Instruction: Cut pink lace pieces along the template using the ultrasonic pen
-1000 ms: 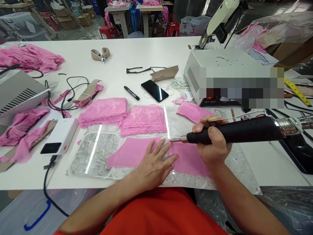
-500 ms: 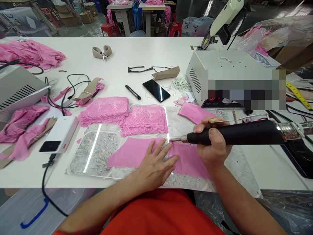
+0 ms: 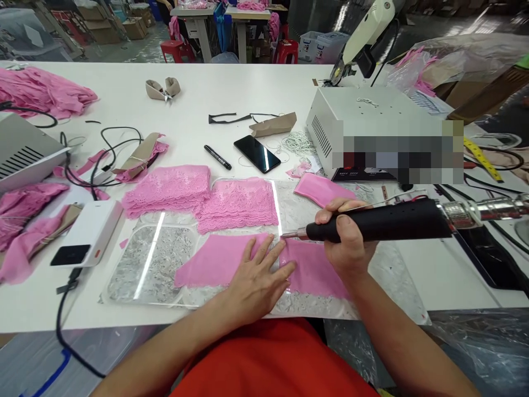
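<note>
My left hand [image 3: 260, 273] lies flat with fingers spread over a smooth pink fabric piece [image 3: 210, 262], its fingertips near the seam with a second pink fabric piece [image 3: 312, 270]. In my right hand [image 3: 349, 237] is a black-handled ultrasonic welding tool [image 3: 397, 221], held level. Its thin metal tip points left and rests at the upper edge where the two pieces meet, close to my left fingertips. Under the fabric lies a clear plastic sheet [image 3: 152, 259]. Two stacks of pink lace [image 3: 167, 187] sit just behind, and a folded pink piece [image 3: 322, 189] lies beyond my right hand.
A grey generator box [image 3: 372, 105] stands at the back right. A smartphone [image 3: 257, 154], a marker [image 3: 217, 157] and scissors [image 3: 166, 95] lie on the white table. At left are a white power bank [image 3: 88, 231] with a cable, and several pink fabric bundles [image 3: 45, 91].
The whole view has shifted slightly, so things appear a little further left. Both hands and the welding tool keep nearly the same place on the fabric.
</note>
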Demonstrator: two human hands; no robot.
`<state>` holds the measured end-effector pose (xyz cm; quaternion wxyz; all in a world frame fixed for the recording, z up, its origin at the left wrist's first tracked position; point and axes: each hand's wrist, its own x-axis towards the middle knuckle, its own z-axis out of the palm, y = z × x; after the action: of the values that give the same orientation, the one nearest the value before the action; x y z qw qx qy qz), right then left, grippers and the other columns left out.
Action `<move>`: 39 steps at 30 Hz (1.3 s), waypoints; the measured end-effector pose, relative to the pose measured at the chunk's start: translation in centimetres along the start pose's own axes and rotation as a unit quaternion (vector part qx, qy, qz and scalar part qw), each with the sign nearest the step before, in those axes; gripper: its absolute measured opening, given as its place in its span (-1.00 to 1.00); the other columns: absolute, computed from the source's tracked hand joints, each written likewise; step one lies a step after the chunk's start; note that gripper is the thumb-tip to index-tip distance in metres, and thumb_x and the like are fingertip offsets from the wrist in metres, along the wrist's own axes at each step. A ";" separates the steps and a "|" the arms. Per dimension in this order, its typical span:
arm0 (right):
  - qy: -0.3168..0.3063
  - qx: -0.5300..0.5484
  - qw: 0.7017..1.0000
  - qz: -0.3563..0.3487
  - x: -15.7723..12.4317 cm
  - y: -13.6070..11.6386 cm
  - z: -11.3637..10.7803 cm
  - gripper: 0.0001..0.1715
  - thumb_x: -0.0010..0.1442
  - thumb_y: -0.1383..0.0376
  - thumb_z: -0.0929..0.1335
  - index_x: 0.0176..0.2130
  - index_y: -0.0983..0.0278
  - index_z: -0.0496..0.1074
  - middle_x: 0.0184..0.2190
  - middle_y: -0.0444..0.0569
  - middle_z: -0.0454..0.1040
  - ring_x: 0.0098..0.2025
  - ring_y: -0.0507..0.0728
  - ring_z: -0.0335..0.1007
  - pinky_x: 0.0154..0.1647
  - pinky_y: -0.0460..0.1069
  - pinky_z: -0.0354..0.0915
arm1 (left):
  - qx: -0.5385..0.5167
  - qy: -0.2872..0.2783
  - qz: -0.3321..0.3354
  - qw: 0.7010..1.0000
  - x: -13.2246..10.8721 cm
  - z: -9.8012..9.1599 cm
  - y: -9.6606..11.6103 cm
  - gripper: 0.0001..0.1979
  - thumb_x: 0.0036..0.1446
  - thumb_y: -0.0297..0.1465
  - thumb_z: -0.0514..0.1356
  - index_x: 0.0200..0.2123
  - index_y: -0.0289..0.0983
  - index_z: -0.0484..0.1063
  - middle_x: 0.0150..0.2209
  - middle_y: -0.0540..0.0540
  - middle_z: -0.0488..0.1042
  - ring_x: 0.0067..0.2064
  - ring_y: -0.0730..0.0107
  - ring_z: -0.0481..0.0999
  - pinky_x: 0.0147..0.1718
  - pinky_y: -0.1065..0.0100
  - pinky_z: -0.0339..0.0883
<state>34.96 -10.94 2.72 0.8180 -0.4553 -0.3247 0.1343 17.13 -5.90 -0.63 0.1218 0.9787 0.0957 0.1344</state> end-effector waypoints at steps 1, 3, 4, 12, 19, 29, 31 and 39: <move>0.002 0.002 1.000 0.000 0.0 0.1 0.0 -0.87 0.06 0.29 0.40 -0.33 0.21 0.35 -0.35 -0.19 0.40 -0.47 -0.03 0.35 -0.37 -0.01 0.34 | 0.002 -0.005 0.000 1.000 0.0 -0.1 0.0 -0.70 0.30 -0.36 0.12 0.07 -0.16 0.40 0.25 -0.24 0.27 0.30 -0.15 0.18 0.16 -0.27 0.12; 0.008 0.011 1.000 -0.001 0.1 0.1 0.0 -0.87 0.06 0.29 0.39 -0.31 0.21 0.37 -0.35 -0.19 0.40 -0.47 -0.03 0.35 -0.36 0.00 0.34 | 0.007 -0.013 -0.002 1.000 0.0 -0.2 0.0 -0.69 0.30 -0.36 0.11 0.09 -0.15 0.40 0.26 -0.23 0.26 0.31 -0.14 0.16 0.18 -0.27 0.10; 0.016 0.017 1.000 -0.001 0.2 0.0 0.0 -0.86 0.06 0.29 0.39 -0.30 0.21 0.38 -0.35 -0.18 0.40 -0.47 -0.03 0.35 -0.37 0.00 0.34 | 0.008 -0.015 -0.003 1.000 0.0 -0.2 0.0 -0.69 0.31 -0.36 0.10 0.10 -0.15 0.40 0.26 -0.23 0.25 0.32 -0.13 0.15 0.19 -0.26 0.09; 0.167 -0.007 0.985 -0.050 2.0 -3.5 -3.4 -0.83 -0.12 0.24 0.36 -0.42 0.23 0.35 -0.45 -0.20 0.36 -0.57 -0.05 0.24 -0.53 -0.05 0.23 | 0.015 0.004 0.020 1.000 -0.1 -0.1 -0.5 -0.69 0.35 -0.37 0.04 0.09 -0.16 0.44 0.24 -0.28 0.30 0.31 -0.16 0.19 0.16 -0.28 0.11; 0.221 -0.025 0.973 -0.065 1.1 -4.5 -8.2 -0.80 -0.14 0.25 0.35 -0.43 0.27 0.31 -0.46 -0.17 0.31 -0.58 -0.07 0.21 -0.55 -0.07 0.20 | 0.006 0.032 0.089 0.995 0.8 -0.9 0.2 -0.69 0.38 -0.38 0.01 0.09 -0.26 0.42 0.23 -0.20 0.35 0.34 0.04 0.18 0.30 -0.10 -0.04; 0.253 0.002 0.965 -0.073 1.1 -3.9 -9.6 -0.81 -0.14 0.26 0.34 -0.41 0.26 0.33 -0.45 -0.18 0.31 -0.57 -0.07 0.22 -0.55 -0.07 0.19 | 0.043 -0.009 0.171 0.984 4.6 1.6 2.6 -0.67 0.33 -0.49 0.01 0.10 -0.32 0.39 0.19 -0.22 0.39 0.24 0.10 0.33 0.26 -0.02 0.12; 0.266 0.010 0.961 -0.074 1.1 -3.9 -9.8 -0.80 -0.15 0.26 0.34 -0.42 0.26 0.33 -0.46 -0.19 0.32 -0.57 -0.07 0.22 -0.55 -0.08 0.19 | 0.047 -0.004 0.186 0.981 5.6 2.0 3.1 -0.68 0.32 -0.49 0.02 0.09 -0.35 0.40 0.17 -0.23 0.41 0.22 0.08 0.36 0.23 0.01 0.19; 0.271 0.022 0.960 -0.063 0.7 -4.1 -10.0 -0.80 -0.14 0.26 0.34 -0.40 0.24 0.32 -0.45 -0.19 0.34 -0.57 -0.06 0.22 -0.55 -0.06 0.20 | 0.044 -0.018 0.179 0.983 7.0 2.8 3.9 -0.66 0.37 -0.34 0.01 0.11 -0.35 0.37 0.18 -0.29 0.38 0.24 -0.06 0.33 0.17 -0.09 0.26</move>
<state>41.70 -19.44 2.69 0.8922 -0.4348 -0.1157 -0.0389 25.18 -8.66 -0.53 0.0545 0.9867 -0.0773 0.1324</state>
